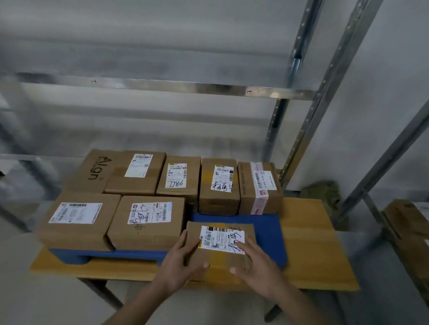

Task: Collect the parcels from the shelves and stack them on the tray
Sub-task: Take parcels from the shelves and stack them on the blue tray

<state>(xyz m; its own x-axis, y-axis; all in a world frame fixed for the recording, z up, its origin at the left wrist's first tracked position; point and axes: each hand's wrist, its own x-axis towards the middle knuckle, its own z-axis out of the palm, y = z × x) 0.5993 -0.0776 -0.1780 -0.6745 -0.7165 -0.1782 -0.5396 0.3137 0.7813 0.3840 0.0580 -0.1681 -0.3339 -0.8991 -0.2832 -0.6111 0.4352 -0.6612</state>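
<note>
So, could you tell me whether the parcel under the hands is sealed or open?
Sealed: the parcel has shut flaps, with tape running across its top.

— What carries everything?
— A wooden bench [313,245] with dark legs.
— And directly on it?
— A blue tray [271,232], loaded with cardboard parcels [147,221].

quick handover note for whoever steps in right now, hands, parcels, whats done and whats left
Left hand: grips the left side of the front parcel.
Right hand: fingers lie flat on that parcel's top, over its label.
The parcel sits at the front right of the blue tray, on the wooden table.
Done: seven other parcels lie on the tray, four in the back row, two at front left, one partly hidden beneath.
Left: settle this one, then fetch the parcels on the right shelf.
</note>
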